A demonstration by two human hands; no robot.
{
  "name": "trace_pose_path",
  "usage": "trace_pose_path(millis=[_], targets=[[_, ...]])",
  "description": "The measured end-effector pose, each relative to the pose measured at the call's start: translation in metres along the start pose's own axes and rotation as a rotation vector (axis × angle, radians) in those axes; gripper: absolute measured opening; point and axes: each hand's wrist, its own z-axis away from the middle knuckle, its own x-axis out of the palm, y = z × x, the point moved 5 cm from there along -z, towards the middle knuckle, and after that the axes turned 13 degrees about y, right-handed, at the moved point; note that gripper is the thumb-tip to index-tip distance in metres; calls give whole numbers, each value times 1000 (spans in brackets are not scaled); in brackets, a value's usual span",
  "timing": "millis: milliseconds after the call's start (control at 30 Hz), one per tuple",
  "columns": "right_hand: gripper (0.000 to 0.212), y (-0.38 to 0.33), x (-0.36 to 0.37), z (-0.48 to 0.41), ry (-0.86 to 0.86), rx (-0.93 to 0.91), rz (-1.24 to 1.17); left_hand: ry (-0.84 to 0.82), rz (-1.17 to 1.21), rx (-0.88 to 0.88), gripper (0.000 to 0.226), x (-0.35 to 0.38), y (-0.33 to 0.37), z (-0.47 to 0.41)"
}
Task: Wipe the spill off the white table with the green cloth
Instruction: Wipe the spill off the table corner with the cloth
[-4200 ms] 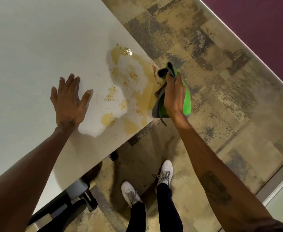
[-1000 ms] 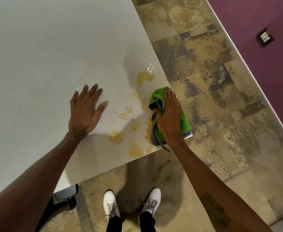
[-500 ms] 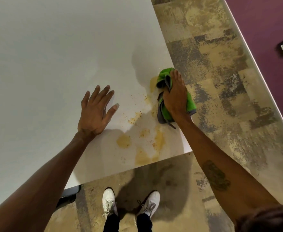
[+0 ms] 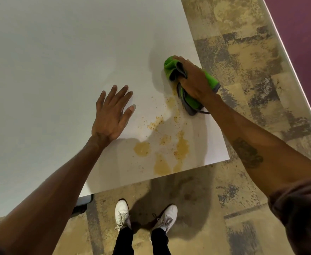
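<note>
The white table (image 4: 59, 61) fills the upper left, its near right corner in front of me. A yellow-brown spill (image 4: 162, 144) lies in blotches and specks near that corner. My right hand (image 4: 193, 81) presses down on the bunched green cloth (image 4: 171, 68), which has a grey edge and lies at the table's right edge, just beyond the far end of the spill. Part of the cloth hangs over the edge. My left hand (image 4: 112, 115) rests flat on the table, fingers spread, left of the spill.
Mottled tan and grey floor (image 4: 242, 61) runs along the table's right side and in front. A purple wall (image 4: 301, 24) stands at the far right. My white shoes (image 4: 121, 212) are just below the table's near edge. A dark chair part (image 4: 83, 201) shows under the table.
My right hand has pushed the cloth away from me along the table's right edge, and the far patches of spill are gone. My left hand has stayed flat on the table.
</note>
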Motion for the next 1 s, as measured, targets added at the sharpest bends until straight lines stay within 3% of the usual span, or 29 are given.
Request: trace_pose_path(millis=[233, 533, 633, 767, 1000], targets=[[52, -19, 3, 40, -185, -182, -98, -15, 22, -13, 63, -4, 2, 0], [47, -12, -4, 105, -211, -280, -38, 24, 56, -13, 77, -11, 7, 2], [47, -9, -8, 133, -180, -268, -14, 18, 74, -17, 76, -15, 9, 3], [41, -9, -9, 164, -111, -208, -50, 44, -5, -43, 57, -21, 7, 5], [35, -18, 2, 211, 212, -13, -214, -1, 72, 38, 53, -31, 0, 20]])
